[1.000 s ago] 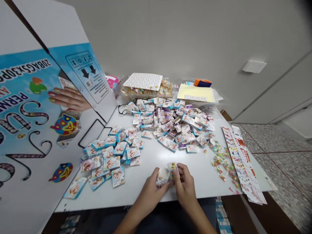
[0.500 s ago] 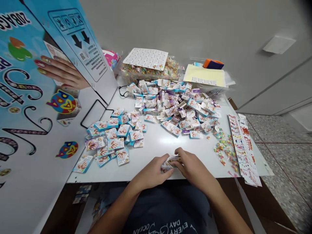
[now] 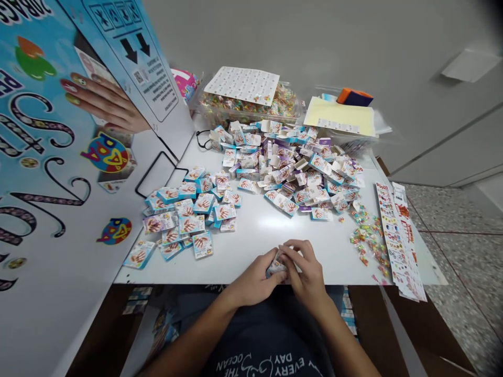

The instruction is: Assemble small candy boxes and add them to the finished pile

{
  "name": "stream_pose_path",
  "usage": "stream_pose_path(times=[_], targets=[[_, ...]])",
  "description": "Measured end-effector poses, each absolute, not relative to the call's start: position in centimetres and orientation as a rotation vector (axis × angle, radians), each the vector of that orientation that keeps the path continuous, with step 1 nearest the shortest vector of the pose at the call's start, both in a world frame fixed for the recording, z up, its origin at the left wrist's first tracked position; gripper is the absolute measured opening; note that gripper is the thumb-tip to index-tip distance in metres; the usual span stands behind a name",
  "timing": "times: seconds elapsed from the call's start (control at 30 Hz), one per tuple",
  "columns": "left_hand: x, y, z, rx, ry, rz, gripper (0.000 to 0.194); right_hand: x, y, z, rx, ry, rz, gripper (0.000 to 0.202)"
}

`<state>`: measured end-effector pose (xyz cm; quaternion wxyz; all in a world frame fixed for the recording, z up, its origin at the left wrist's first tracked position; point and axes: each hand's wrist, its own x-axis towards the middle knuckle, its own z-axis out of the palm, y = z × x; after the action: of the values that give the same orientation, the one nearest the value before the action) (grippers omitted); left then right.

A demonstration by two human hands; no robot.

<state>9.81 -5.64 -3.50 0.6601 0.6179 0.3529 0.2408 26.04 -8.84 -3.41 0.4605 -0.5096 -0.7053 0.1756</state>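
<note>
Over a glossy white table (image 3: 247, 246), the left hand (image 3: 254, 281) clasps a small printed cardboard box (image 3: 276, 266) in its fingers; the right hand (image 3: 308, 272) touches it, grip unclear. Grey wall (image 3: 291, 42) behind, speckled floor (image 3: 451, 230) right.

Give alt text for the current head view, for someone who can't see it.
A left hand holds a small printed box and a right hand touches it at a white table's near edge. Small boxes lie piled at left, more boxes are heaped behind, with colorful bits and printed sheets right.
</note>
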Motion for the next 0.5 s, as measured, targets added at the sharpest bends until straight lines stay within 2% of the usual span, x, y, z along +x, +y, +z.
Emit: stream_pose_path(times=[0.1,0.2,0.3,0.43,0.5], targets=[[10.2,-5.9,-3.5,1.306,0.685,0.423,0.021,26.4,-8.9,-3.9,-1.322,-1.534,0.497,0.027],[10.6,-6.1,-3.7,1.186,0.701,0.459,0.023,27.1,-9.4,-3.8,-1.295,-1.629,0.554,0.012],[11.1,-6.6,-4.2,1.074,0.699,0.555,0.031,27.7,-10.0,-3.0,-1.284,-1.809,0.589,0.02],[11.7,-7.1,-4.6,0.764,0.622,0.699,0.042,27.7,-10.6,-2.8,-1.324,-1.763,0.728,0.02],[11.9,-7.0,-4.5,0.617,0.66,0.76,0.039,27.1,-10.8,-3.4,-1.31,-1.644,0.679,0.032]])
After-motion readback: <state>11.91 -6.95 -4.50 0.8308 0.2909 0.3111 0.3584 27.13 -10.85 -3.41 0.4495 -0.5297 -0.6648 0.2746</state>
